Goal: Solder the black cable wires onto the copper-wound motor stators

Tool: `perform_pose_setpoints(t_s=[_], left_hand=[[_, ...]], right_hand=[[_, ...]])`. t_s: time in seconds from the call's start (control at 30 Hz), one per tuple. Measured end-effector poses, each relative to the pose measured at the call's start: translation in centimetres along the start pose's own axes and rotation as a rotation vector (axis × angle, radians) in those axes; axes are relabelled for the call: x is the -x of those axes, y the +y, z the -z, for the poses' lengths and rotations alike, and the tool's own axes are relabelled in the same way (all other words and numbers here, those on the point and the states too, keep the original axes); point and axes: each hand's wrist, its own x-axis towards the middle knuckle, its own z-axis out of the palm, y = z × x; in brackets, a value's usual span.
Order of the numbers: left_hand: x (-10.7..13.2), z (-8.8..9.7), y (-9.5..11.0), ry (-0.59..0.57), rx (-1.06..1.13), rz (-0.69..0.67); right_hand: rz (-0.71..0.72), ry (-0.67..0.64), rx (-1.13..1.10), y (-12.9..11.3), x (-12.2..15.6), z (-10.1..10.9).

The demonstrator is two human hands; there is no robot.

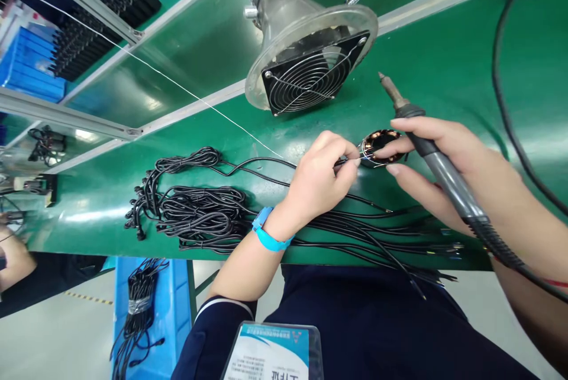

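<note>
Coil ring with copper windings sits on the green bench between your hands, just beyond your left fingertips. Your left hand pinches a black cable, its thin leads reaching the ring's edge. Your right hand grips a soldering iron, tip pointing away from the ring; one finger overlaps the ring, though contact is impossible to tell. Farther out, coiled cable bundles lie left of your left hand, and a fan faces you beyond the ring.
</note>
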Motion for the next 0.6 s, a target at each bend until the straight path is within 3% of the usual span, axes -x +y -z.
perform_pose_setpoints(t_s=[0.23,0.37,0.6], left_hand=[[-0.1,-0.3,0.0,0.034,0.079,0.121],[0.0,-0.4,0.1,0.042,0.077,0.120],[0.2,-0.9,0.0,0.062,0.031,0.083]], right_hand=[[0.013,0.018,0.194,1.0,-1.0,-0.7],[0.023,0.050,0.212,0.6,-0.6,-0.4],[-0.080,0.327,0.048,-0.9,3.4,0.7]])
